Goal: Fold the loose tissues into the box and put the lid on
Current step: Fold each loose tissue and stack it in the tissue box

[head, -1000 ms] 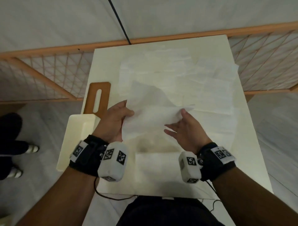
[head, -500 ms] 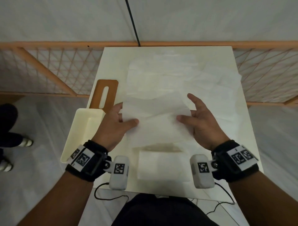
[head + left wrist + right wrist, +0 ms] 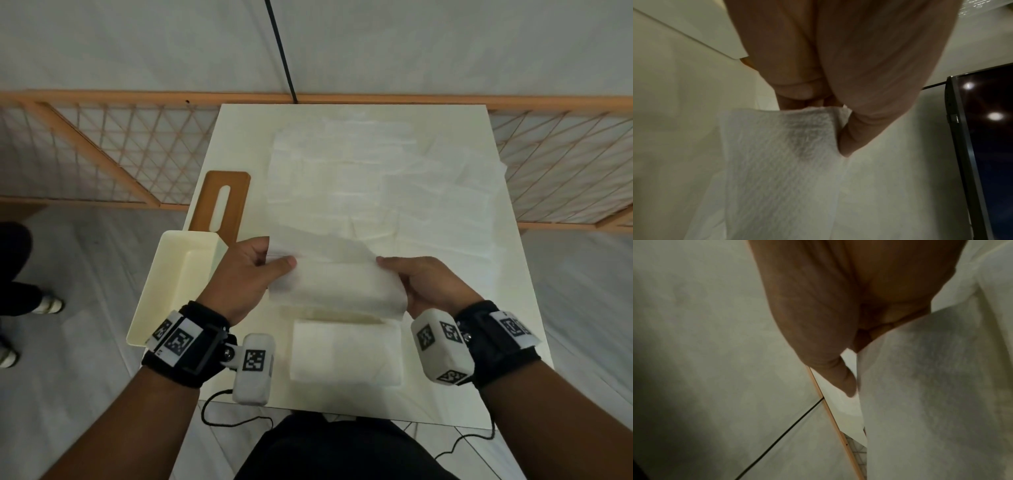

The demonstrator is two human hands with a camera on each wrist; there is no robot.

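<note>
I hold one white tissue (image 3: 334, 286) folded over, just above the table. My left hand (image 3: 253, 270) pinches its left end between thumb and fingers; the left wrist view shows the thumb on the tissue (image 3: 781, 162). My right hand (image 3: 411, 281) pinches the right end, with the tissue (image 3: 931, 386) draped beside the thumb. A folded stack of tissues (image 3: 346, 353) lies at the table's near edge below the held one. Several loose tissues (image 3: 376, 185) are spread flat further back. The cream box (image 3: 178, 281) stands open at the left edge. Its brown lid (image 3: 222, 202) with a slot lies behind it.
The cream table (image 3: 513, 308) is small, with floor on both sides. A wooden lattice rail (image 3: 102, 154) runs behind it. A person's dark legs and shoes (image 3: 20, 274) stand on the floor at the far left. Cables (image 3: 233, 418) hang off the near edge.
Both hands lay spread on the flat tissue before. They have pulled its far edge toward me, doubling it over, and now pinch its two ends slightly above the table.
</note>
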